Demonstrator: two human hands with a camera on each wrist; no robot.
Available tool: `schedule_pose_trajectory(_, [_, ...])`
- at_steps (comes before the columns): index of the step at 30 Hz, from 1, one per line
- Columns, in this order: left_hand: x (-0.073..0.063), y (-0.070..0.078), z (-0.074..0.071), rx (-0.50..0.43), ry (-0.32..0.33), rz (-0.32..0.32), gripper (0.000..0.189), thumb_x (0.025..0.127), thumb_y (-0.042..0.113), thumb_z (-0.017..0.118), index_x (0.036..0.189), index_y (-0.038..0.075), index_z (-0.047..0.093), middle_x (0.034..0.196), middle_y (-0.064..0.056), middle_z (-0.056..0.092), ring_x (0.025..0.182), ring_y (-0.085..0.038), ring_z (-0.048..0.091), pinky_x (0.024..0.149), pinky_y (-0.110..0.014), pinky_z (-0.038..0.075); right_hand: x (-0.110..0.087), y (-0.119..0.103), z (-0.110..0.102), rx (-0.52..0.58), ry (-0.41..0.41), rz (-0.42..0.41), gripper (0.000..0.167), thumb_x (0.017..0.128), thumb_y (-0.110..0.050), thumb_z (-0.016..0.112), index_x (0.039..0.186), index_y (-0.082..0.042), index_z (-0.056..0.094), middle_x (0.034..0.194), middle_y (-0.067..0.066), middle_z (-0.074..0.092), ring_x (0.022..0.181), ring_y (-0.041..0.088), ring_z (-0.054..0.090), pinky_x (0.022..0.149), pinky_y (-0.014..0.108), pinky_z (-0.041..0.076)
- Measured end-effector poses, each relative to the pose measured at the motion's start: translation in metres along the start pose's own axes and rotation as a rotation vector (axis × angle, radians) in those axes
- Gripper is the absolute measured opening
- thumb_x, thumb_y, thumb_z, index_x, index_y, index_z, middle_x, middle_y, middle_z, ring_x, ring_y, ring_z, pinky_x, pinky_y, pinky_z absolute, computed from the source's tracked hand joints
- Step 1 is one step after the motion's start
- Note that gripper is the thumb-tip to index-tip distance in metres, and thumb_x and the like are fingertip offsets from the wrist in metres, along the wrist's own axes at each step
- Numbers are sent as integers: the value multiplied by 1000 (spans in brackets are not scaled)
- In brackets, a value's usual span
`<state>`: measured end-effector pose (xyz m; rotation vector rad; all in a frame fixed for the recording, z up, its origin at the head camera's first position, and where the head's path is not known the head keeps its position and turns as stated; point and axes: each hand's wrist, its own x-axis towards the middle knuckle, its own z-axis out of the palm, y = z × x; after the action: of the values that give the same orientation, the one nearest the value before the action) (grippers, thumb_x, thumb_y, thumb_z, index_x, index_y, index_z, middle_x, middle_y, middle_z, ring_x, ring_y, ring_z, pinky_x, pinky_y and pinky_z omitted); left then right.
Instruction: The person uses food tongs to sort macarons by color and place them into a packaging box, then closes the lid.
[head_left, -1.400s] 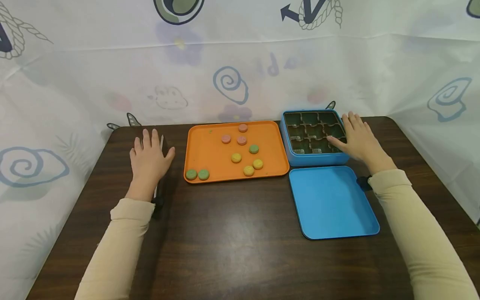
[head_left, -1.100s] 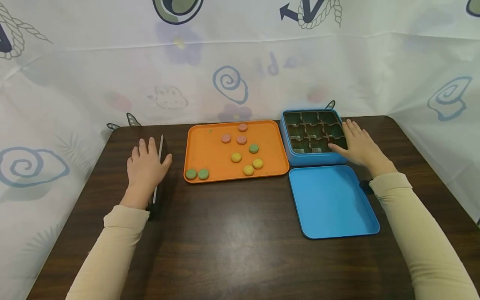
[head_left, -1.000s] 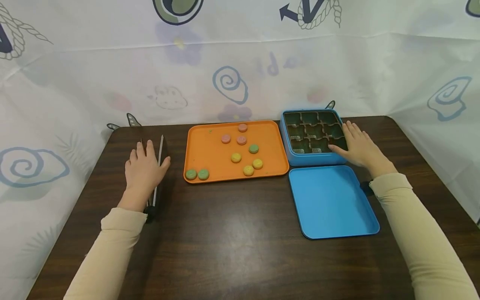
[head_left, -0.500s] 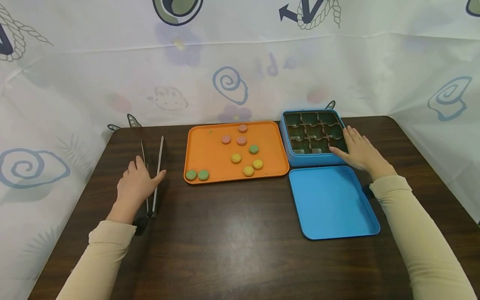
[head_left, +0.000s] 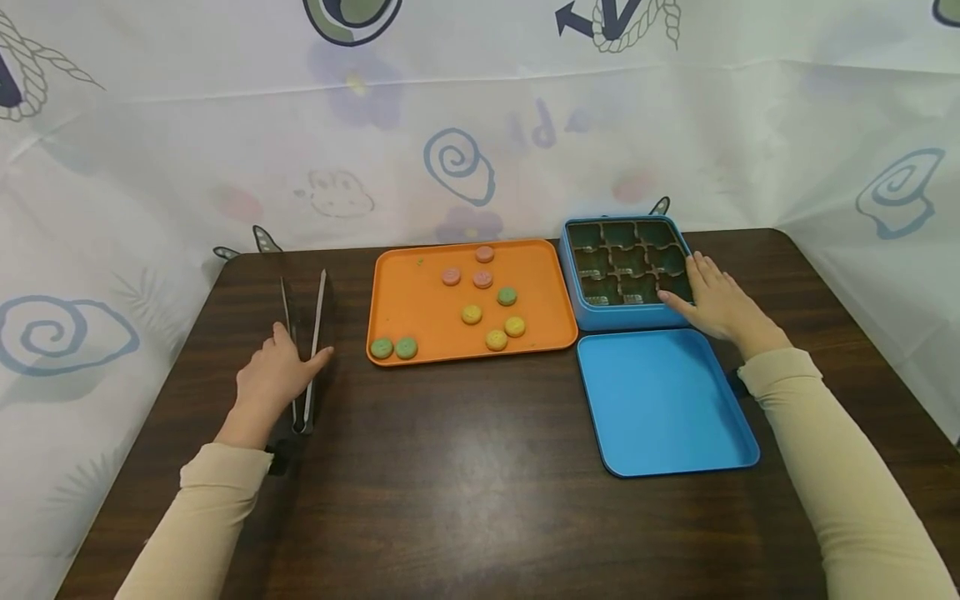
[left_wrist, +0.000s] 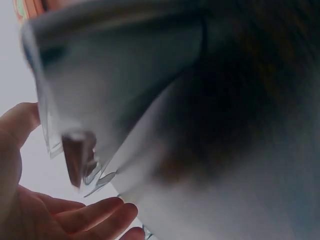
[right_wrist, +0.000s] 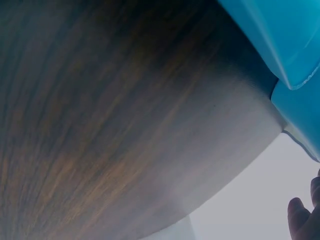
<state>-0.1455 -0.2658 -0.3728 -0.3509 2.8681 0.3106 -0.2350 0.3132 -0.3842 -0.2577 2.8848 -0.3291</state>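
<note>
My left hand straddles a pair of metal tongs lying spread on the dark table. Its thumb reaches past the right arm of the tongs, the fingers are at the left arm, and no squeeze on them shows. In the left wrist view, thumb and fingers stand apart around the shiny metal. My right hand lies at the right side of a blue box with a dark divided insert, thumb over its near right corner. An orange tray bears three pink, three yellow and three green macaron-like rounds.
A blue lid lies flat in front of the box, close to it. The box stands beside the tray's right edge, at the back of the wooden table. A printed white cloth hangs behind the table.
My left hand has drawn back toward the near left, down along the tongs, uncovering their tips. My right hand has slid slightly nearer along the box's side. Tray and rounds stay put.
</note>
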Motion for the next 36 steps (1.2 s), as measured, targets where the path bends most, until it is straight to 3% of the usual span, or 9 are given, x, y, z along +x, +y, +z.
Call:
schedule_pose_trajectory(8, [2,-2,6,-22,14,1,90,95,47,49,142,-21,13,131,-45,40,109,-55,52,80,-61,48,-1,-1,0,1,-6,-1,98,95,-66,27,148,8,-11,155,29,-13,145,46,-8,117,61,1])
schedule_pose_trajectory(23, [2,-4,12,-155,148,9,62,96,34,49,122,-21,38,109,-43,53,94,-57,57,72,-60,47,-2,-6,-1,1,-9,7,101,94,-68,25,147,10,-10,154,31,-14,145,46,-9,116,61,1])
schedule_pose_trajectory(30, [2,-4,11,-200,181,18,58,96,33,46,120,-20,41,102,-40,56,86,-54,59,67,-58,48,-4,-8,-2,-11,-12,21,102,94,-68,26,146,12,-12,154,33,-14,145,47,-9,117,61,3])
schedule_pose_trajectory(36, [-1,0,9,-180,268,77,54,96,26,44,125,-19,39,104,-39,55,88,-56,58,69,-62,46,-4,-6,-4,-7,-11,26,101,95,-67,25,147,11,-12,154,32,-14,144,47,-10,116,61,3])
